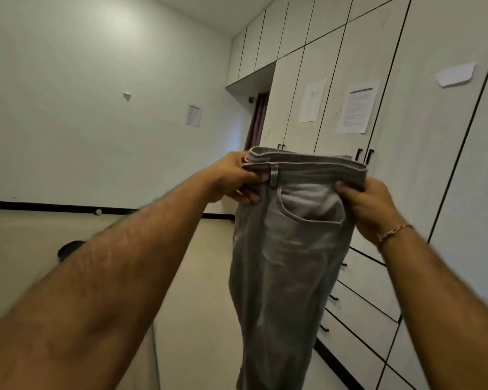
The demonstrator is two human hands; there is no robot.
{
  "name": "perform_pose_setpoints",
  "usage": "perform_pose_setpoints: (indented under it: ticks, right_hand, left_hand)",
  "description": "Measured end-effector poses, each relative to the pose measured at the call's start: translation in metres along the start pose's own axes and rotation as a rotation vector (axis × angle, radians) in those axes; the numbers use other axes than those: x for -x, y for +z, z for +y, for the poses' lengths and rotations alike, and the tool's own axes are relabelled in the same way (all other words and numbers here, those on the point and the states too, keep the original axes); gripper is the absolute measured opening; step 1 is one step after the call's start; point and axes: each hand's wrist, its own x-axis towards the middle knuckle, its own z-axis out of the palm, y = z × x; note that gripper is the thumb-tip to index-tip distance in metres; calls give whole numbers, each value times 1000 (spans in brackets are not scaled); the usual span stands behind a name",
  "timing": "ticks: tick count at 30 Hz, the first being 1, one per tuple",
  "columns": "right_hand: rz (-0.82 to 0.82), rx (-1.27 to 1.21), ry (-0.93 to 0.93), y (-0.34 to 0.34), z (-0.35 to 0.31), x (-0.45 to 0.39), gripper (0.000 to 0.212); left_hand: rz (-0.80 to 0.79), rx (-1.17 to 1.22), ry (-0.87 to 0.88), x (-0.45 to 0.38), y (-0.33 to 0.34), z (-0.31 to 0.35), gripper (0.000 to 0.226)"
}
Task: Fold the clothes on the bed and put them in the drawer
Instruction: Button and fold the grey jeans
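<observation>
Currently both arms are reaching forward, holding a pair of grey jeans point(288, 249) up in the air by the waistband. The left hand point(234, 178) is gripping the left end of the waistband, fingers curled under the fabric and thumb lying on top, right beside a belt loop point(273, 175). The right hand point(369, 206) is pinching the right end of the waistband, thumb pressing on the front and the other fingers hiding behind the cloth. A thin pink thread bracelet point(393, 232) is sitting on the right wrist. The waistband is running roughly level between the two hands, doubled over, and the legs are hanging straight down past the bottom edge of the view, with a front pocket point(310, 209) facing the camera. The jeans are hanging just in front of a white wardrobe wall point(423, 136) on the right, not touching it as far as I can tell. Low drawers point(369, 280) with small dark handles are sitting closed behind the trouser legs. Two printed sheets point(357, 106) are sticking to the wardrobe doors above the waistband. A pale wall point(96, 108) is filling the left side, with another small sheet point(193, 115) on it, and a dark curtain point(257, 122) is hanging in the recess at the far corner. A light floor point(203, 277) is showing below.
</observation>
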Motion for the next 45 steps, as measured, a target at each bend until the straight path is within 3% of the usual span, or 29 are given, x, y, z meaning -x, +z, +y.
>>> perform_pose_setpoints:
  ticks: [3, 6, 9, 11, 13, 15, 18, 24, 26, 27, 29, 32, 34, 37, 40, 45]
  right_hand:
    - [-53, 83, 192, 20, 20, 25, 21]
    - [-28, 150, 239, 27, 25, 35, 25]
    - [-125, 598, 198, 38, 35, 43, 45]
    - [-159, 798, 165, 50, 43, 51, 50]
    - [-263, 588, 217, 56, 50, 59, 39]
    - [-397, 220, 400, 61, 60, 70, 24]
    - [-552, -47, 563, 72, 98, 82, 31]
    - [-1014, 339, 845, 125, 194, 78, 40]
    - [-1085, 383, 920, 159, 210, 57, 34]
    - [-1040, 371, 942, 181, 215, 44, 32]
    - [-850, 348, 875, 233, 207, 8, 26]
    - [-581, 416, 362, 318, 158, -77, 24]
    - [-388, 187, 163, 364, 99, -135, 22]
    - [-145, -29, -106, 394, 4, -195, 24]
    - [-74, -219, -297, 403, -79, -221, 20]
    - [-91, -303, -524, 414, -136, -162, 15]
  left_hand:
    - [-14, -9, -48, 18, -2, -26, 24]
    - [-39, -94, 86, 37, -1, -52, 46]
    - [95, -412, 225, 53, 9, -72, 37]
    - [208, -457, 245, 60, 16, -92, 27]
    - [284, -332, 184, 64, 21, -113, 30]
    - [285, -85, 50, 72, 27, -138, 26]
    - [137, 158, -180, 87, 22, -179, 25]
    - [-565, 18, -615, 103, -7, -268, 27]
    - [-630, 56, -767, 97, -19, -293, 31]
    - [-576, 70, -813, 91, -30, -303, 34]
    - [-253, 29, -799, 68, -66, -315, 33]
    - [371, -185, -515, 3, -154, -287, 32]
    - [629, -176, -267, -39, -224, -233, 29]
    - [776, -96, 82, -67, -307, -127, 22]
    - [844, -146, 272, -65, -362, -35, 25]
    - [842, -384, 301, 29, -399, 20, 13]
